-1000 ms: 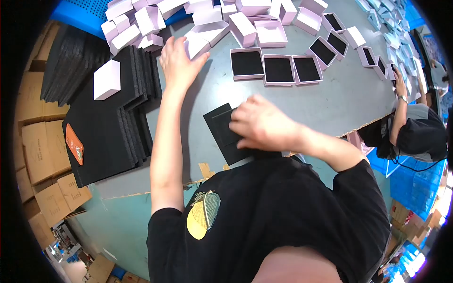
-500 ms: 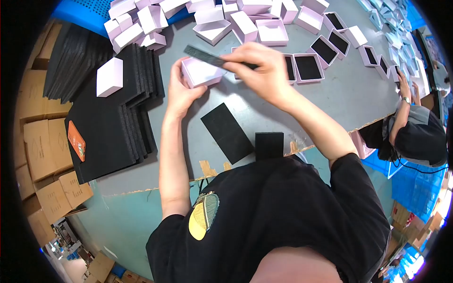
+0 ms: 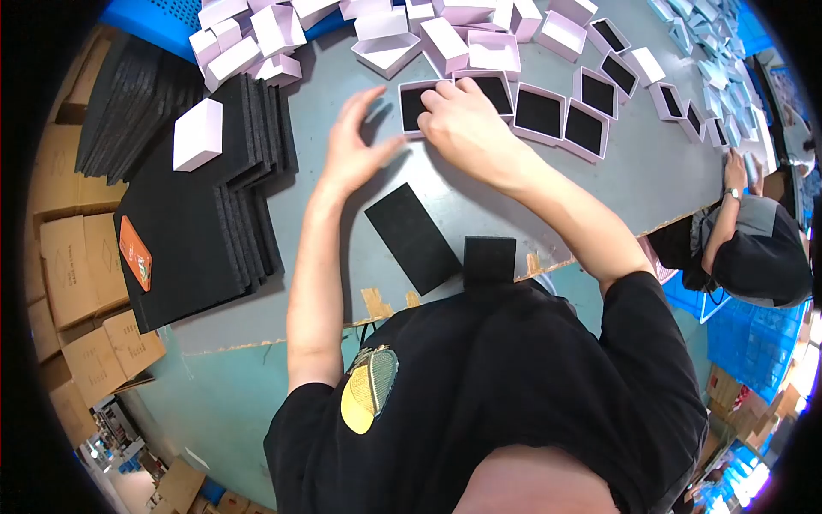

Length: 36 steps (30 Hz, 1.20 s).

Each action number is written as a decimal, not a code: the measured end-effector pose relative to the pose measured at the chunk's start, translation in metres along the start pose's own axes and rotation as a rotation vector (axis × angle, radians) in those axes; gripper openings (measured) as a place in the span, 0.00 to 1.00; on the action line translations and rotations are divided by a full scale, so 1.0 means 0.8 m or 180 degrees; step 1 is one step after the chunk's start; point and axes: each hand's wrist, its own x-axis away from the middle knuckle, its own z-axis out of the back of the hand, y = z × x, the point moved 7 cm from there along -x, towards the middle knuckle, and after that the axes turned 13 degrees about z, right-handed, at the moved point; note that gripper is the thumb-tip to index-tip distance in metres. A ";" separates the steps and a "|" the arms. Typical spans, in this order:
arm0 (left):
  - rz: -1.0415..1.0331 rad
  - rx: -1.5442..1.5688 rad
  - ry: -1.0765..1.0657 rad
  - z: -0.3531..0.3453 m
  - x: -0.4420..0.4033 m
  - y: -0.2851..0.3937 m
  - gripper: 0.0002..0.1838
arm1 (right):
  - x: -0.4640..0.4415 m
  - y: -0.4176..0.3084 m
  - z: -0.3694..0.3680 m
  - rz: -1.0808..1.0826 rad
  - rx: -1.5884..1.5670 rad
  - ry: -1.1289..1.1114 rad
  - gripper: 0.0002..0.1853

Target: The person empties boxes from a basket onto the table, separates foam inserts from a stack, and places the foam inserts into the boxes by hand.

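Observation:
My left hand [image 3: 358, 146] is held open over the table, fingers spread, just left of a pale pink box [image 3: 413, 135] with a black foam pad [image 3: 412, 106] inside. Bent over that box's right side, my right hand [image 3: 467, 124] has its fingers curled at the wall; the fingertips are partly hidden. Right beside it, another foam-lined box [image 3: 511, 96] continues the row. Nearer to my body lie a flat black foam sheet [image 3: 413, 240] and a small black foam block [image 3: 490, 259].
Empty pale boxes [image 3: 387, 51] are heaped at the back. Stacked black foam sheets [image 3: 184, 227] stand on the left, bearing a lone pale box [image 3: 199, 137] and an orange card [image 3: 135, 254]. A co-worker [image 3: 758, 244] works at the right beside light-blue boxes [image 3: 719, 73].
The box has left my left hand and now stands on the table at the row's left end. The foam pad from my right hand lies in it. Neighbouring lined boxes have shifted right.

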 end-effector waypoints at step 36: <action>-0.0158 -0.1328 0.0830 -0.007 -0.131 -0.009 0.27 | 0.050 -0.020 0.015 -0.0137 -0.2101 0.0843 0.09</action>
